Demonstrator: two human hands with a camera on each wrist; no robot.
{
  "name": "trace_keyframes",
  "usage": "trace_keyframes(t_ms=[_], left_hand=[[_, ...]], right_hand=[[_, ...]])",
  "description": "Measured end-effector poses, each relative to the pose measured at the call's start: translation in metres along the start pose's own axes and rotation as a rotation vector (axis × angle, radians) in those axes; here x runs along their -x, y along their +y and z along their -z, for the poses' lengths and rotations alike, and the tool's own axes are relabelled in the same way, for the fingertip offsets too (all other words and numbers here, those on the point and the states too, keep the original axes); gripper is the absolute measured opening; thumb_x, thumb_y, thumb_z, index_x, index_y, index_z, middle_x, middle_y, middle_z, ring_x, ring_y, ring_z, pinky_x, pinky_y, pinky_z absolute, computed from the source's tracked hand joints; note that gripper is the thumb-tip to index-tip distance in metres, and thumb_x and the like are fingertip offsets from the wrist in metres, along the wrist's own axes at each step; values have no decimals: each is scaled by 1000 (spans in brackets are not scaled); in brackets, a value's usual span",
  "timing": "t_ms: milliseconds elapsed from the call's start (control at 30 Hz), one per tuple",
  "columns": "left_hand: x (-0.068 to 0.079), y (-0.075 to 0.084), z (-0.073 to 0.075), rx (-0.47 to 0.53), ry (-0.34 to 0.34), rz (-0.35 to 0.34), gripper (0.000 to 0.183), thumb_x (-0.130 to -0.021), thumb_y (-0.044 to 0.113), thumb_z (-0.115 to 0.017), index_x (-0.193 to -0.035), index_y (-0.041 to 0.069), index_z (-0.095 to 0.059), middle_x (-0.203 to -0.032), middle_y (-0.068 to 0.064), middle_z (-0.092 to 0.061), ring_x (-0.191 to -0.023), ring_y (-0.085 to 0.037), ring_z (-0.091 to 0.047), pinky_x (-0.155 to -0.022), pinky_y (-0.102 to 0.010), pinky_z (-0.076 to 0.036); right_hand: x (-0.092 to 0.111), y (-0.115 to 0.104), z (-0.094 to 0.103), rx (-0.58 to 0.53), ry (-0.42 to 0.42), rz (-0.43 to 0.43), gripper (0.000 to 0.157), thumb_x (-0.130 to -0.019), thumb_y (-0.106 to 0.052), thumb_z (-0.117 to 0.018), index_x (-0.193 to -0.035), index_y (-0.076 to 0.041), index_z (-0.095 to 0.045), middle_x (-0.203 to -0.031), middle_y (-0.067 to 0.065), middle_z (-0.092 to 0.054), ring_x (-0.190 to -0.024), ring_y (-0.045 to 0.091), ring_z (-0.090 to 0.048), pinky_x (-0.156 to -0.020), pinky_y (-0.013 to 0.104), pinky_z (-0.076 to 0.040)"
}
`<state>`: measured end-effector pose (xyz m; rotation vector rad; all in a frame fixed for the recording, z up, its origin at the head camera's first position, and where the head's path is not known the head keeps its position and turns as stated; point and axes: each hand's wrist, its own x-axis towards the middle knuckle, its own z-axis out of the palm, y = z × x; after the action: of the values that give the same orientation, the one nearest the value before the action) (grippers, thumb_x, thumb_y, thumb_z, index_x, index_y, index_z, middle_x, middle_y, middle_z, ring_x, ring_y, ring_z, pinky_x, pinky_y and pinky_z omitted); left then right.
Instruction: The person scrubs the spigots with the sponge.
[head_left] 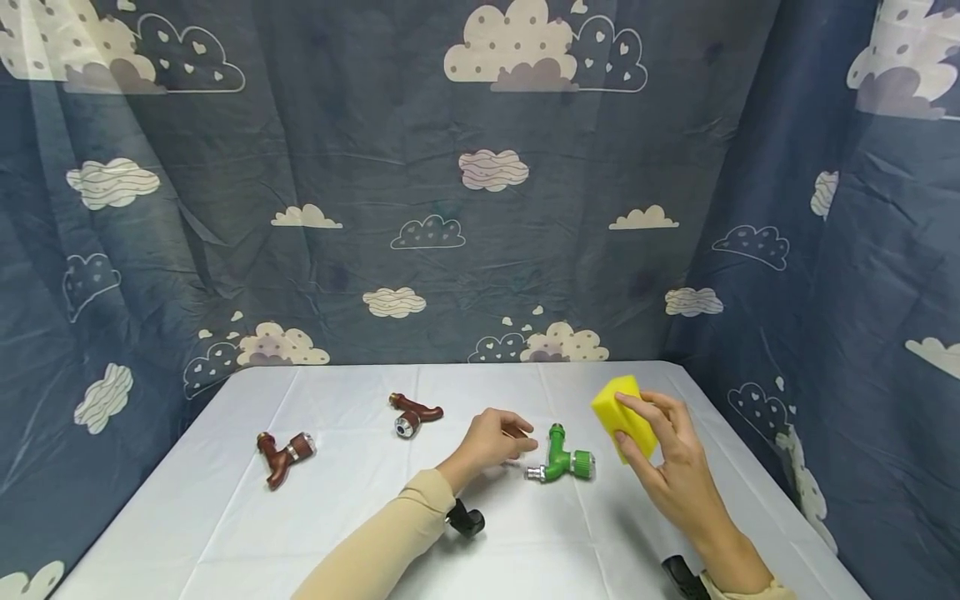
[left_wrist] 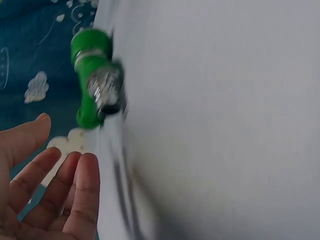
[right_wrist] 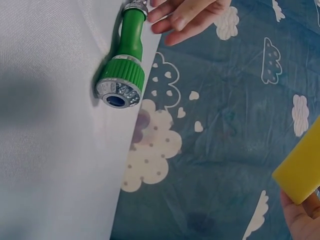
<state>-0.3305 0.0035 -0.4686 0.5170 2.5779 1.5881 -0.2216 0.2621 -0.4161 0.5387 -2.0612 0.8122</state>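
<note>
My right hand (head_left: 678, 471) pinches a yellow sponge (head_left: 622, 415) between thumb and fingers, raised above the right side of the table. A green plastic tap (head_left: 558, 460) with a silver spout end lies on the cloth between my hands. Just left of it hovers my left hand (head_left: 491, 439), fingers loosely bent and holding nothing. In the left wrist view, the tap (left_wrist: 91, 60) sits beyond the spread fingertips of that hand (left_wrist: 55, 195). The right wrist view catches the tap's ribbed knob (right_wrist: 122, 75) and a corner of the sponge (right_wrist: 302, 165).
Two brown taps lie to the left, one nearer (head_left: 279, 462) and one farther back (head_left: 416, 414). A white cloth (head_left: 337, 517) covers the table. A dark blue curtain (head_left: 375, 208) with cloud prints hangs behind and along the sides.
</note>
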Motion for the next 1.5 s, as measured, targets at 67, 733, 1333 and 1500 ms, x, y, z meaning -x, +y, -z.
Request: trace_keyframes(t_ms=[67,733,1333,1500], left_hand=[[1,-2,11,-7,27,-5,28,-90,15,-88,-113,1,-80,-92,-7,-81,-68,-9,-72,-63,-20,-61],[17,-35,118,-209,413,68,32,-87,18,-90,-117,12,-80,-121,-18,-77,-111,-33,-73,-99,-51,-61],[32,-71,136,-201,415,140,36,-84,13,-90,-116,5,-76,-110,-14,-79,-100,-29,-70,-81,-34,-55],[34,-77,136,-181,411,157,32,-83,13,-90,-112,7,-77,-108,-13,-78,-101,-28,-70,-80,-32,-55]], right_hand=[[0,0,-1,-1,0,2,65,-84,7,-81,-143,-19,-68,-139,20,-58,-120,-3,-46,-97,2,-36],[1,-2,-4,6,-29,-22,65,-86,6,-80,-144,-20,-67,-139,20,-57,-116,7,-51,-95,2,-36],[5,0,-6,8,-48,-34,66,-87,5,-81,-145,-21,-66,-140,19,-56,-115,15,-53,-93,5,-38],[5,1,-6,10,-51,-26,66,-87,5,-81,-146,-21,-66,-140,18,-56,-115,17,-54,-93,7,-39]])
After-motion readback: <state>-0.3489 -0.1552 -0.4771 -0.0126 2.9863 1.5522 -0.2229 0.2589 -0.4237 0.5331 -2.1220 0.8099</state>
